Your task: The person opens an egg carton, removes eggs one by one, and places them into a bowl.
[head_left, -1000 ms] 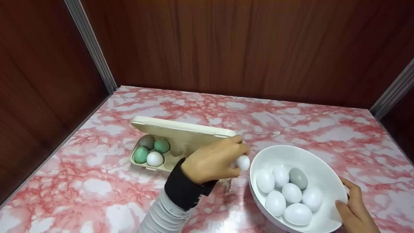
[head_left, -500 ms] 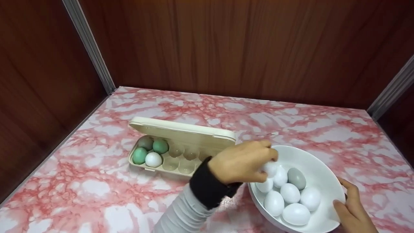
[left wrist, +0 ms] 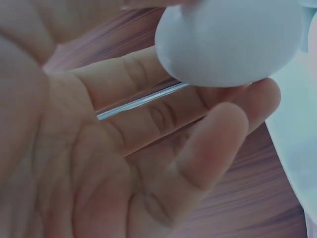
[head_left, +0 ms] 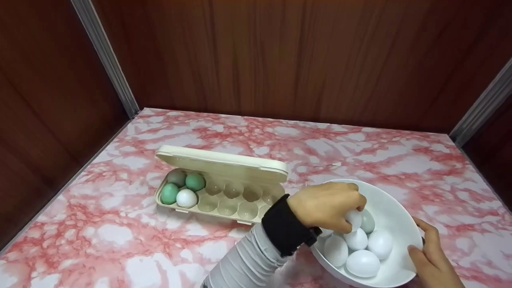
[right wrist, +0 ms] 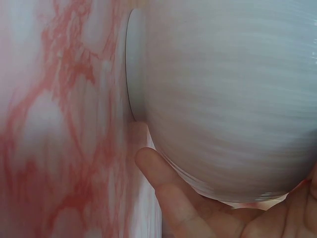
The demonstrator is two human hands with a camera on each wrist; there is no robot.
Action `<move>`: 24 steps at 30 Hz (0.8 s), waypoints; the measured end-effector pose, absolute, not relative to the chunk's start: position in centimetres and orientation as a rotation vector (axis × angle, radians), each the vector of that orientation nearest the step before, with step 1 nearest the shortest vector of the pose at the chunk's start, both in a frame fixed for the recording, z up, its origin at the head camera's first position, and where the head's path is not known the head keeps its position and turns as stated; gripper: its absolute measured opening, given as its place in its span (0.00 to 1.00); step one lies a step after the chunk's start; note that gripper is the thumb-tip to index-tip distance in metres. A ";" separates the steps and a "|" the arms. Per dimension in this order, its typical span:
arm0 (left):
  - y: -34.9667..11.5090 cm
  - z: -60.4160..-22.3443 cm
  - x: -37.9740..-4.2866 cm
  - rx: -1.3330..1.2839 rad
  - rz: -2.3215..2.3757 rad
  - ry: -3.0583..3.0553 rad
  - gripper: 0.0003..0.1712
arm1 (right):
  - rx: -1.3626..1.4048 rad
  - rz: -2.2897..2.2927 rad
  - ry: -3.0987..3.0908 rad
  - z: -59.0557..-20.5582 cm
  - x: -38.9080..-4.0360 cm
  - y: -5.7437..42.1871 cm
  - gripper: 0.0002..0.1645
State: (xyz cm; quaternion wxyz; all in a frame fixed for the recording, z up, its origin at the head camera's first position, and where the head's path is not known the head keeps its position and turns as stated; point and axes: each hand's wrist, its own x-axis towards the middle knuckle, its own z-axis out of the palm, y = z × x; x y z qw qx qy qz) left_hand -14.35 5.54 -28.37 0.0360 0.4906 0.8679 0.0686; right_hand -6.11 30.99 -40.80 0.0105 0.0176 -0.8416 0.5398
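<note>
My left hand [head_left: 328,205] reaches over the left side of the white bowl [head_left: 398,212]. It pinches a white egg [left wrist: 230,42] between thumb and fingertips, just above the other eggs. Around that hand in the bowl lie several white eggs [head_left: 363,264] and one grey-green egg [head_left: 367,221], partly covered by the held one. My right hand [head_left: 434,256] grips the bowl's right rim, thumb at the inner edge; in the right wrist view its fingers [right wrist: 168,183] lie along the outside wall.
Left of the bowl stands a cream egg carton [head_left: 224,155], lid raised. Its left cups hold two green eggs [head_left: 195,182], a grey-brown egg [head_left: 176,178] and a white egg [head_left: 186,198]; several cups to the right are bare. Wood-grain panels [head_left: 280,60] border the pink-and-white marbled table [head_left: 116,240].
My left hand has moved right with the white egg, from beside the carton to over the bowl. My right hand keeps its hold on the rim.
</note>
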 end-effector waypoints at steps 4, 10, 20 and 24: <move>6.0 -28.7 -14.5 1.497 0.175 2.680 0.16 | 0.077 1.762 -2.594 -40.7 -6.2 30.9 0.29; 6.5 -29.2 -14.6 1.448 0.093 2.714 0.14 | 0.080 1.759 -2.600 -40.7 -6.2 30.9 0.29; 7.6 -29.8 -14.3 1.377 0.042 2.690 0.12 | 0.038 1.835 -2.576 -40.8 -6.0 30.9 0.29; 8.0 -30.0 -14.4 1.362 0.022 2.678 0.09 | 0.062 1.763 -2.583 -41.0 -6.1 31.1 0.29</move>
